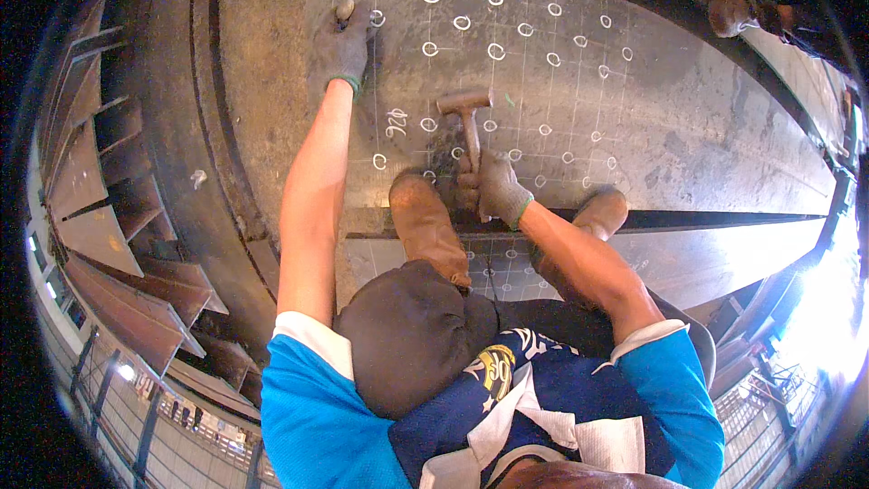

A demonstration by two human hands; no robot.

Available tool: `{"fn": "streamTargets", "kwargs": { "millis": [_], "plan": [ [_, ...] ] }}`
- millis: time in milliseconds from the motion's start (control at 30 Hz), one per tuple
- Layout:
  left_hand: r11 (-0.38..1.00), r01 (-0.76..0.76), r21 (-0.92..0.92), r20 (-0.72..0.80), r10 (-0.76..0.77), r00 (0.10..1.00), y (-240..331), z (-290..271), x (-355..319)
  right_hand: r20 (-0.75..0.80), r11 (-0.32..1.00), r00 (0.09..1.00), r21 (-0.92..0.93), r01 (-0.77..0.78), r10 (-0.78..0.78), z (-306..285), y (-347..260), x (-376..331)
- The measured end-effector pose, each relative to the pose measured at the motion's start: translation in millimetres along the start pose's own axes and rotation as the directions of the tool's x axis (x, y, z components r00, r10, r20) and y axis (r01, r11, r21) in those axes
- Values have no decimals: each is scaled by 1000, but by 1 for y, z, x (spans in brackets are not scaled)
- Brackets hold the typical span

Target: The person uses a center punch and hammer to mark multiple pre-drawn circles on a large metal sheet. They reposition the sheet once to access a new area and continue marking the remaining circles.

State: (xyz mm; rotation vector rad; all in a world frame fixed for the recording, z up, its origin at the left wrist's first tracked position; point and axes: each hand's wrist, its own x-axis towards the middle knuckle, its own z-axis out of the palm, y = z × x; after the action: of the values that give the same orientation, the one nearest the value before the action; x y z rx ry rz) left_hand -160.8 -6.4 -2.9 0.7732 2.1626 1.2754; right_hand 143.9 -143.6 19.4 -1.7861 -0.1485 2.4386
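My left hand (340, 50), in a grey work glove with a green cuff, is closed around a metal punch (345, 9). Only its rounded head shows above the fingers; the rest is hidden. This hand is at the far left part of a dark steel plate (697, 118), beside a chalk circle. The plate carries chalk grid lines with several white circles. Nearer to me, my gloved right hand (500, 186) grips a hammer (465, 102) by its handle. The hammer's head points away from me, slightly blurred, above the plate between two rows of circles.
My brown boots (425, 222) rest at the plate's near edge. Behind that edge lies another marked plate (706, 254), across a dark gap. Steel pieces (109, 226) with upright ribs stand at the left. Another person's boot (735, 14) is at the far right.
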Motion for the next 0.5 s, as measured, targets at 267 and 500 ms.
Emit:
{"fn": "streamTargets", "kwargs": {
  "millis": [267, 500],
  "plan": [
    [998, 69, -3, 36, -69, 997, -5, -2, 2, 5, 998, 1000, 56, -18, 18, 4, -3, -8],
    [985, 97, 145, 40, -104, 994, 16, -3, -6, -2, 1000, 1000, 21, 22, -22, 3, -3, -12]
  ]
}}
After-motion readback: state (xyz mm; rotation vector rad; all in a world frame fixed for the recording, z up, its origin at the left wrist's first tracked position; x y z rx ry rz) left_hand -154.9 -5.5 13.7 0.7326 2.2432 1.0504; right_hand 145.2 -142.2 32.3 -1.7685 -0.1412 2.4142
